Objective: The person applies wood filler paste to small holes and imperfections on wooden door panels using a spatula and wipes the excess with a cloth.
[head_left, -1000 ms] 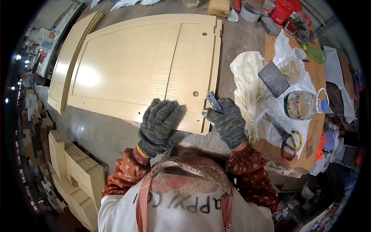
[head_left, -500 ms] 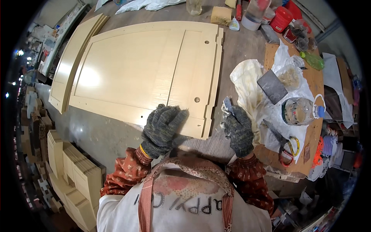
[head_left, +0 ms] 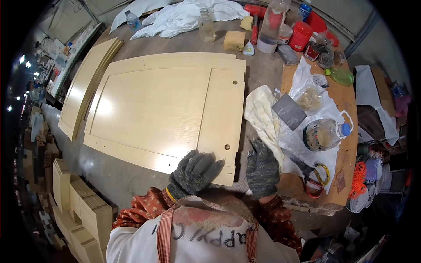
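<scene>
A cream-coloured wooden panel with a raised frame and small round holes lies flat on the table. My left hand, in a grey knitted glove, rests on its near edge toward the right corner, fingers stretched out and holding nothing. Just right of the panel, over the table, is my right hand, gloved alike, its fingers closed. A dark tip shows at its fingertips; the small grey metal piece seen there earlier is mostly hidden now. Beside this hand lie a cream cloth and a dark grey flat block.
Further cream panels lie at the left. Scissors, a large clear bottle and a green bottle sit on the right. A sponge block, red jar and white cloth are at the back. Cream wooden pieces stand lower left.
The view has tilted up, so the panel and both hands appear lower. My right hand has turned, and the small metal piece at its fingertips is now mostly out of sight.
</scene>
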A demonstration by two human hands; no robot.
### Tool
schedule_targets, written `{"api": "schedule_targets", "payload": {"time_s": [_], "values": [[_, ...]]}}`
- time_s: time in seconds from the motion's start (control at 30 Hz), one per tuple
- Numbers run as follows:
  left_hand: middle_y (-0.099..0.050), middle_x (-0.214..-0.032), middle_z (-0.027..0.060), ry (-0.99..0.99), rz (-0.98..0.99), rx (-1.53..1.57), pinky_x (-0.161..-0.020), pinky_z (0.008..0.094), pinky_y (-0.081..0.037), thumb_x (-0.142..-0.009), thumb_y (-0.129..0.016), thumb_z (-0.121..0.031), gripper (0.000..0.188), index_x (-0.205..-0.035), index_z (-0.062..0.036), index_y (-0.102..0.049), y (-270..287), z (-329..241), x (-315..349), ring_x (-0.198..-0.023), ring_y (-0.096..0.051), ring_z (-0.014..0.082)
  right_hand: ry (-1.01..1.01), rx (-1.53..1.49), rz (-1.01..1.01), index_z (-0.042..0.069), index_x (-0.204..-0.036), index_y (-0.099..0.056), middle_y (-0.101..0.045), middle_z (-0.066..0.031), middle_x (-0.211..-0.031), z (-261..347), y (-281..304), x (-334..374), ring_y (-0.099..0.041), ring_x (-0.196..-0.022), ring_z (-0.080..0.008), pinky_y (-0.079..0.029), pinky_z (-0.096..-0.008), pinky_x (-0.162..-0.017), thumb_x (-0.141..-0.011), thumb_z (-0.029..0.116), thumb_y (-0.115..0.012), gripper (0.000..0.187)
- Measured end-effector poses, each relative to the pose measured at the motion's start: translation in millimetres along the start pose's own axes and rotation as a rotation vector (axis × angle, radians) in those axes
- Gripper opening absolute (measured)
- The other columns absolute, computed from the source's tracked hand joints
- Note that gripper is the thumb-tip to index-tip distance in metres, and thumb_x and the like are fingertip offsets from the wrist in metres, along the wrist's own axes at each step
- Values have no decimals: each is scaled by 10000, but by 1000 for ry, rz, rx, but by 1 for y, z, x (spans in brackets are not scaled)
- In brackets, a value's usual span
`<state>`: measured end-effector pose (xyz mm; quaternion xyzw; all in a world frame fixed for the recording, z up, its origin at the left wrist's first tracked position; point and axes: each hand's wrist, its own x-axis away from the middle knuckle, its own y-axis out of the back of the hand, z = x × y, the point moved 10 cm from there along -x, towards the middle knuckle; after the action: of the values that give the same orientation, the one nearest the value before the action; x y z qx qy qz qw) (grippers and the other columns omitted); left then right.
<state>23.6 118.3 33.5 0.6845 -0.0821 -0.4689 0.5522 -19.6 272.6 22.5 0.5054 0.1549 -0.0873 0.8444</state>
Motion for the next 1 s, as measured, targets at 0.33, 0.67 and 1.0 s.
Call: {"api": "schedule_targets", "payload": {"time_s": [0.33,0.67,1.0], "values": [[-412,-1373,47,-77,257,-50,-1068,471,-287,-929,-434,-266,415,-1342,-265,-404,-12,-29,35,-1288,-360,252,60,-15,238,73,-1198,-510,-528,-152,-1124,-1,4,28,-509,-1026,-317,-415,-453,-850,-829,203,-539,392],[-443,-1311,221,819,-108,134,-1070,456,-227,-892,-513,-185,470,-1290,40,-406,73,79,84,-1234,-395,396,477,-6,154,31,-1181,-538,-480,-220,-1213,75,18,13,-496,-1081,-354,-396,-467,-905,-819,219,-601,413],[-469,-1329,89,776,0,-275,-1076,482,-158,-856,-546,-267,397,-1230,-136,-546,55,155,137,-1281,-346,302,642,104,42,55,-1298,-445,-391,-219,-1343,90,-35,76,-358,-1255,-405,-320,-517,-1005,-895,362,-471,508]]}}
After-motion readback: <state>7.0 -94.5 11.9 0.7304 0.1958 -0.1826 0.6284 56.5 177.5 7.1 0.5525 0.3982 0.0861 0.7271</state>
